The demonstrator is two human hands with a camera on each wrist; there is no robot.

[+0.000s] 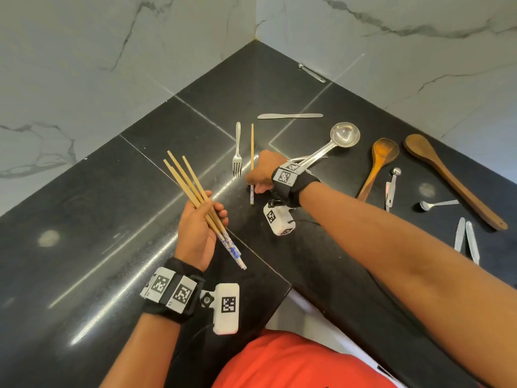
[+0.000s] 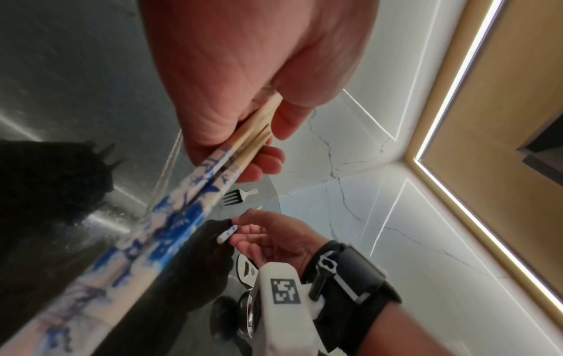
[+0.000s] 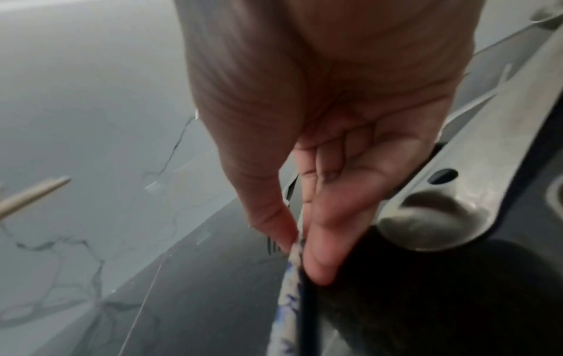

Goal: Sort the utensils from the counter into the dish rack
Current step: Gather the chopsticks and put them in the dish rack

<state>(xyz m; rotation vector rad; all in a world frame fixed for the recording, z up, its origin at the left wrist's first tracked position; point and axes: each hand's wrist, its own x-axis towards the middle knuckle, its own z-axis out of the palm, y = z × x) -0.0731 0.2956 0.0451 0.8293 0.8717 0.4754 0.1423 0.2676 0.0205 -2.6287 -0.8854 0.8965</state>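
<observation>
Fork point(image 1: 237, 152) left of chopstick point(image 1: 252, 152); knife point(image 1: 289, 116) behind both.

Tan chopsticks point(image 1: 195, 191) with blue-and-white patterned ends, black counter point(image 1: 84, 247), white grey-veined marble wall point(image 1: 70, 65)

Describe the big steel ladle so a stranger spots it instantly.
Start at the black counter where it meets the marble corner. Right of the fork, the steel ladle lies diagonally, handle under the right hand. Its round, shiny bowl distinguishes it from the wooden spoons.
</observation>
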